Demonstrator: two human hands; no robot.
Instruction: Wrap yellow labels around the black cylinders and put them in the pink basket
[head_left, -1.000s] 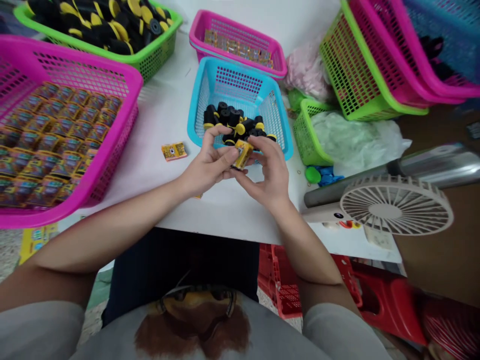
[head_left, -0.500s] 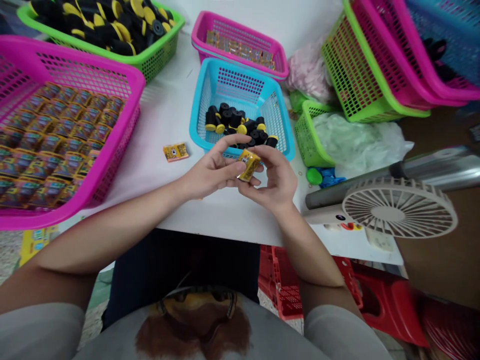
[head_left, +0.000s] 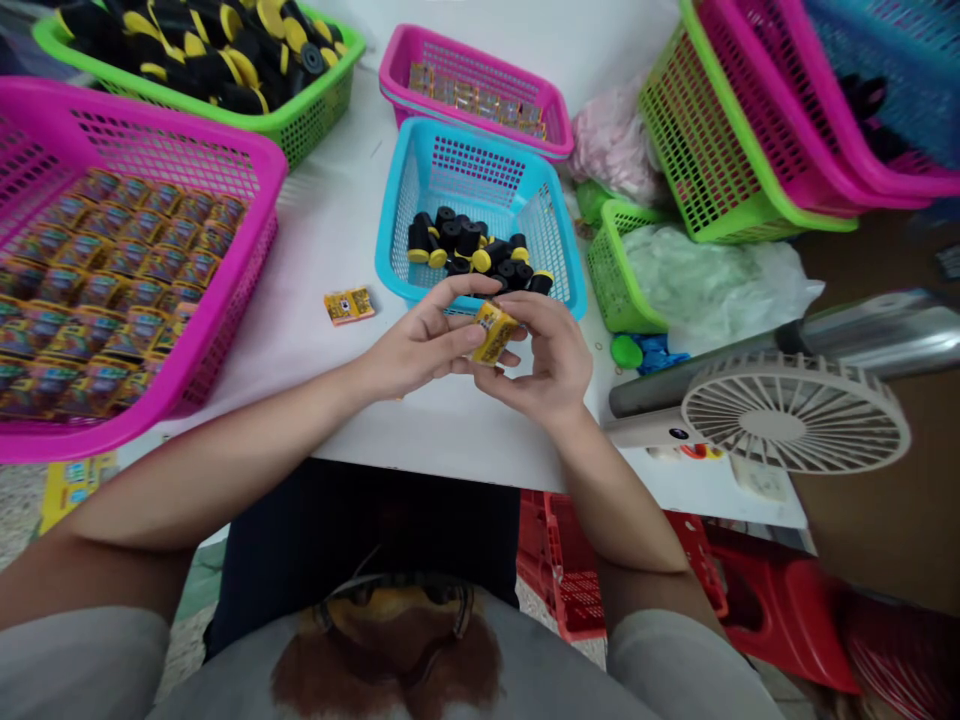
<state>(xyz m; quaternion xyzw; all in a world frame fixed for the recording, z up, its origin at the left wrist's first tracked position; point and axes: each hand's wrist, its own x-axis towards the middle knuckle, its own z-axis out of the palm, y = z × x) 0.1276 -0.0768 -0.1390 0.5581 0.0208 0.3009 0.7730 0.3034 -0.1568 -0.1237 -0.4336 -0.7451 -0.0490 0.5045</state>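
Between both hands, in front of the blue basket, is a small yellow printed wrapper (head_left: 493, 334); whether something sits inside it is hidden. My left hand (head_left: 427, 343) pinches its left side with thumb and fingers. My right hand (head_left: 546, 352) grips it from the right, fingers curled around the edge. Just beyond the hands, the blue basket (head_left: 480, 135) holds several black cylinders with yellow caps (head_left: 480, 247). To the left of my left hand, a flat yellow-orange printed wrapper (head_left: 349, 305) lies on the white table (head_left: 322, 250).
At left stands a pink basket (head_left: 259, 150) with rows of wrapped pieces. A green basket (head_left: 300, 125) behind it is heaped with black-and-yellow cylinders. Another pink basket (head_left: 555, 110) stands at the back. On the right are a small fan (head_left: 772, 425), plastic bags (head_left: 705, 280) and stacked baskets (head_left: 720, 150).
The view has shifted very slightly. Both hands stay in almost the same place, and the yellow wrapper between them has turned a little.
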